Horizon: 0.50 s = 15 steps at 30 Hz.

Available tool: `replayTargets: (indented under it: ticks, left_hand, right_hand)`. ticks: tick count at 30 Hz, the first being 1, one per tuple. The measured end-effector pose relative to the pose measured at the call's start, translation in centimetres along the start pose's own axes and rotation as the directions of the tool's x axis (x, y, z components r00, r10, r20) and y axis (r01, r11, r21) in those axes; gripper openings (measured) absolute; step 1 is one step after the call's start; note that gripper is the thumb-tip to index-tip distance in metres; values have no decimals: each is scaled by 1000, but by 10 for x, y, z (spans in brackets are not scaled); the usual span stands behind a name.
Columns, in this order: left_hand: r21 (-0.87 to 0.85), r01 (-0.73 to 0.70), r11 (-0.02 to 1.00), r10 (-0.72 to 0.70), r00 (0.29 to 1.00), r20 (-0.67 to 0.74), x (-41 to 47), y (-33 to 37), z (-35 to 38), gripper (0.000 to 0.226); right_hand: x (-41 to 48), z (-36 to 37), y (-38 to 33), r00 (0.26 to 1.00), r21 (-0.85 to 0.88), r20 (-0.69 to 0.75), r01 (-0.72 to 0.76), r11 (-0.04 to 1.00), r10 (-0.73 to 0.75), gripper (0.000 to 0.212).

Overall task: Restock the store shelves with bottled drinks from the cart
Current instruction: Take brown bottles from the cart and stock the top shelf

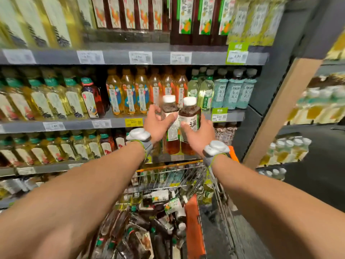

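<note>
We hold two brown tea bottles up in front of the middle shelf (112,125), one in each hand. Our left hand (157,123) grips the left bottle (170,109), thumb across the label and fingers (154,107) curled round its far side. Our right hand (198,136) wraps the right bottle (189,113) the same way, thumb on the front. Both white caps stand above that shelf's front rail and both bases hang below it, so the bottles are upright in the air and not yet set down. They sit shoulder to shoulder; whether they touch, we cannot tell. The cart (169,166) lies below the shelf, heaped with more bottles.

The risks, as we judge them:
- **Slipping:** Each bottle hangs from a single hand closed on a slick label, so a loosened grip would drop it into the cart.
- **Knocking together:** Carried this close, the two could knock together and twist in our fingers.
- **Toppling the row:** The amber bottles (128,94) stand on the shelf just behind our hands, and a careless push inward could topple that front row.
- **Hidden gap:** Our hands and bottles hide whatever gap we are aiming for, so we could misjudge the opening or catch a base on the rail.
</note>
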<state>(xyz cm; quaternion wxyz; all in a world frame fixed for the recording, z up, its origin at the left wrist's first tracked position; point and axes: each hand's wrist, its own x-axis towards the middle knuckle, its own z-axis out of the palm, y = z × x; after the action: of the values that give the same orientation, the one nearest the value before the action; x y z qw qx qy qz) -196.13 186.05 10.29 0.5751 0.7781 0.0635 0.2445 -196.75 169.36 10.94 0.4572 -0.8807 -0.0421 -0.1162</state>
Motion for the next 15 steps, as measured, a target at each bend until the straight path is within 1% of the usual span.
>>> replayTargets:
  ticks: [3, 6, 8, 9, 11, 12, 14, 15]
  left_hand:
    - [-64, -64, 996, 63, 998, -14, 15, 47, -9, 56]
    - [-59, -65, 996, 64, 998, -26, 27, 85, -19, 57]
    - [-74, -31, 997, 28, 999, -41, 35, 103, -21, 63]
    - [-78, -24, 997, 20, 998, -54, 37, 115, -25, 70]
    - [-114, -10, 993, 6, 999, -33, 43, 139, -33, 81]
    - [-130, -13, 991, 11, 1000, -14, 47, 151, -37, 83]
    - [-152, -28, 988, 30, 999, 16, 54, 168, -41, 73]
    - [-162, -37, 986, 42, 999, 28, 56, 175, -43, 68]
  right_hand:
    - [9, -21, -33, 997, 131, -76, 30, 991, -20, 88]
    - [16, -32, -65, 983, 255, -177, 85, 963, -40, 72]
    - [20, -37, -81, 970, 270, -240, 112, 956, -46, 63]
    - [21, -39, -90, 963, 279, -264, 133, 951, -57, 60]
    - [24, -42, -112, 956, 323, -286, 155, 934, -60, 52]
    - [27, -42, -123, 957, 344, -283, 160, 925, -60, 46]
    - [32, -41, -141, 963, 355, -263, 149, 923, -54, 38]
    - [34, -41, -149, 963, 357, -264, 142, 923, -46, 38]
